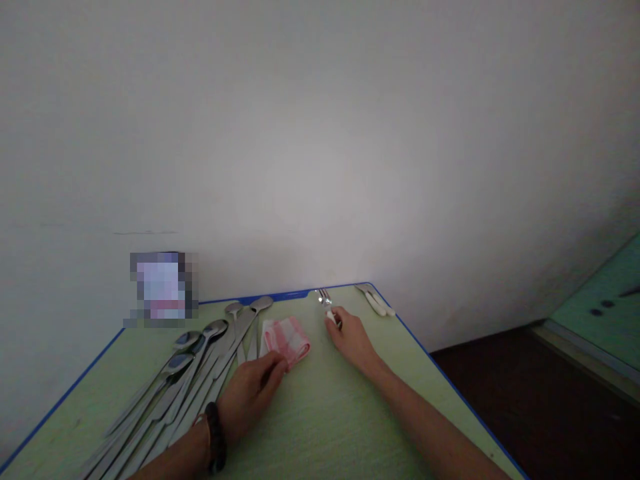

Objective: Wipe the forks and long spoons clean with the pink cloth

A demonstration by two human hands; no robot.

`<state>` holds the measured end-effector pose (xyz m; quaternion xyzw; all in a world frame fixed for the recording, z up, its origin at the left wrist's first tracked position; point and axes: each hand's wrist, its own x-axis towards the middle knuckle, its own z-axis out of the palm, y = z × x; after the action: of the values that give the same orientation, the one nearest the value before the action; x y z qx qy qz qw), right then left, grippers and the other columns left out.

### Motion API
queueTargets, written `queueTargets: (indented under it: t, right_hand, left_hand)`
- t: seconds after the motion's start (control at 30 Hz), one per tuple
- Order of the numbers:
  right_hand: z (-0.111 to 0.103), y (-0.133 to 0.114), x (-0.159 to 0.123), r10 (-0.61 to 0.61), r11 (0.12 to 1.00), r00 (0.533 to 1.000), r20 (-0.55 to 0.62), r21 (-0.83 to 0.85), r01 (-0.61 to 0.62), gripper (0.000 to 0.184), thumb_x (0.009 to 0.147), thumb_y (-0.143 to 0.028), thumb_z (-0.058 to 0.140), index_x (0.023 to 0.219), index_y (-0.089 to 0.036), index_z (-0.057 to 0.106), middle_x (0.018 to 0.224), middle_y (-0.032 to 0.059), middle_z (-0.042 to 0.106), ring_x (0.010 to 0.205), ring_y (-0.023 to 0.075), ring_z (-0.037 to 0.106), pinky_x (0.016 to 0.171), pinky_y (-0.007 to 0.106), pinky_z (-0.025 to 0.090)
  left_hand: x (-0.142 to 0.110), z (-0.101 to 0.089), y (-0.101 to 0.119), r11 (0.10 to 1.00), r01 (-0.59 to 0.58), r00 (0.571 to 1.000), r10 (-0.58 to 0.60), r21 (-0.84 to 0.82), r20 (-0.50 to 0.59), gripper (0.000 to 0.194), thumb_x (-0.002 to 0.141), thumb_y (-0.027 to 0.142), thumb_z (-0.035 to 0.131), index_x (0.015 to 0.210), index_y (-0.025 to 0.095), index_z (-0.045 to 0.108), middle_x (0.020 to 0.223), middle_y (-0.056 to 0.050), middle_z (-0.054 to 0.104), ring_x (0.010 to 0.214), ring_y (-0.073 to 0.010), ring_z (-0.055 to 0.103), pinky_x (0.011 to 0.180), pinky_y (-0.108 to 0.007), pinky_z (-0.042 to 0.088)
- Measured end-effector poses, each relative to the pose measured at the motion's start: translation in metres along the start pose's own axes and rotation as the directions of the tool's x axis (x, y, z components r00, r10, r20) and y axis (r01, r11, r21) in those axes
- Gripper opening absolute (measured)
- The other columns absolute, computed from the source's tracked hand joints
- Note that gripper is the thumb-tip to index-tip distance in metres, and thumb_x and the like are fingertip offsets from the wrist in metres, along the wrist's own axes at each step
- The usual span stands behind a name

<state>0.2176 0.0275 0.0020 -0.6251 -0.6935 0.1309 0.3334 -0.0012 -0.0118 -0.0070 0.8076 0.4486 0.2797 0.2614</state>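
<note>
In my right hand [350, 337] is a fork [325, 301] with a white handle and shiny metal tines that point toward the wall. Thumb and fingers close around its handle. My left hand [255, 390], with a dark beaded bracelet on the wrist, pinches the near corner of a folded pink-and-white checked cloth [289, 340]. Beside that hand, on the left, lies a spread of long metal spoons [215, 328] and other flat-handled utensils, partly hidden by the forearm. Cutlery with white handles [376, 303] rests at the table's far right corner.
The light green table [330, 427] has a blue edge and stands against a pale wall [320, 147]. A blurred-out upright device [163, 287] is at the back left. Right of the table are a dark floor [530, 400] and a green panel [605, 300].
</note>
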Motion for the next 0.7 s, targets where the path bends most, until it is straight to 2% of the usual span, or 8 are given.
queueTargets:
  t: [0.03, 0.1, 0.2, 0.27, 0.33, 0.43, 0.53, 0.7]
  right_hand:
    - [-0.009, 0.009, 0.002, 0.012, 0.983, 1.000, -0.010, -0.182, -0.014, 0.025, 0.083, -0.027, 0.042, 0.101, -0.018, 0.056, 0.078, 0.0057, 0.064, 0.067, 0.0173, 0.058, 0.061, 0.027, 0.038]
    - [-0.023, 0.022, 0.008, 0.032, 0.884, 0.999, -0.003, -0.467, -0.030, 0.032, 0.084, -0.025, 0.040, 0.114, -0.022, 0.051, 0.089, 0.0091, 0.064, 0.076, 0.0204, 0.060, 0.063, 0.029, 0.039]
    - [-0.030, 0.032, 0.012, 0.124, 0.739, 0.992, 0.001, -0.667, -0.091, 0.033, 0.086, -0.025, 0.038, 0.116, -0.021, 0.051, 0.096, 0.0138, 0.062, 0.080, 0.0236, 0.060, 0.063, 0.032, 0.041]
    - [-0.028, 0.031, 0.008, 0.140, 0.679, 0.990, -0.005, -0.727, -0.100, 0.031, 0.086, -0.025, 0.038, 0.110, -0.016, 0.056, 0.099, 0.0169, 0.060, 0.086, 0.0259, 0.058, 0.065, 0.034, 0.041]
    - [-0.026, 0.029, 0.000, 0.102, 0.635, 0.995, 0.009, -0.770, -0.058, 0.031, 0.085, -0.021, 0.039, 0.106, -0.011, 0.058, 0.099, 0.0192, 0.060, 0.093, 0.0282, 0.054, 0.071, 0.036, 0.040]
    - [-0.026, 0.028, -0.012, 0.047, 0.599, 0.996, 0.076, -0.800, 0.033, 0.033, 0.082, -0.010, 0.038, 0.107, -0.009, 0.059, 0.097, 0.0184, 0.061, 0.096, 0.0283, 0.051, 0.078, 0.038, 0.037]
    - [-0.030, 0.032, -0.012, 0.064, 0.597, 0.994, 0.086, -0.802, 0.031, 0.037, 0.084, -0.010, 0.034, 0.113, -0.012, 0.057, 0.095, 0.0169, 0.062, 0.096, 0.0279, 0.052, 0.079, 0.037, 0.035]
    - [-0.033, 0.040, 0.005, 0.083, 0.585, 0.996, 0.032, -0.811, -0.023, 0.039, 0.085, -0.014, 0.034, 0.117, -0.018, 0.054, 0.097, 0.0151, 0.063, 0.095, 0.0280, 0.053, 0.077, 0.038, 0.035]
  left_hand:
    - [0.000, 0.000, 0.000, 0.998, -0.038, 0.999, 0.040, 0.049, -0.028, 0.027, 0.089, 0.032, 0.035, 0.079, 0.018, 0.057, 0.069, -0.001, 0.060, 0.062, -0.0157, 0.053, 0.059, -0.025, 0.039]
    - [0.003, -0.001, 0.000, 0.977, -0.124, 0.987, 0.140, 0.173, -0.083, 0.022, 0.088, 0.028, 0.037, 0.083, 0.019, 0.056, 0.077, -0.004, 0.061, 0.069, -0.0178, 0.054, 0.064, -0.028, 0.042]
    - [0.010, 0.002, -0.001, 0.905, -0.233, 0.953, 0.286, 0.356, -0.104, 0.018, 0.086, 0.022, 0.039, 0.090, 0.019, 0.056, 0.087, -0.006, 0.059, 0.082, -0.0217, 0.053, 0.076, -0.036, 0.043]
    - [0.016, 0.005, -0.005, 0.865, -0.262, 0.938, 0.333, 0.429, -0.099, 0.019, 0.084, 0.020, 0.041, 0.097, 0.018, 0.056, 0.096, -0.008, 0.057, 0.094, -0.0248, 0.050, 0.084, -0.041, 0.041]
    - [0.019, 0.010, -0.010, 0.850, -0.237, 0.945, 0.313, 0.471, -0.090, 0.023, 0.083, 0.018, 0.042, 0.102, 0.017, 0.055, 0.103, -0.010, 0.053, 0.103, -0.0270, 0.046, 0.088, -0.045, 0.039]
    - [0.020, 0.017, -0.019, 0.854, -0.198, 0.962, 0.264, 0.481, -0.073, 0.027, 0.083, 0.019, 0.043, 0.107, 0.019, 0.055, 0.107, -0.009, 0.051, 0.106, -0.0269, 0.044, 0.089, -0.046, 0.038]
    - [0.020, 0.020, -0.024, 0.858, -0.201, 0.965, 0.257, 0.473, -0.057, 0.028, 0.083, 0.020, 0.043, 0.108, 0.021, 0.055, 0.107, -0.008, 0.052, 0.106, -0.0260, 0.045, 0.090, -0.046, 0.037]
    - [0.020, 0.019, -0.023, 0.853, -0.214, 0.960, 0.274, 0.476, -0.058, 0.029, 0.083, 0.020, 0.043, 0.109, 0.020, 0.055, 0.108, -0.008, 0.053, 0.107, -0.0259, 0.045, 0.091, -0.045, 0.037]
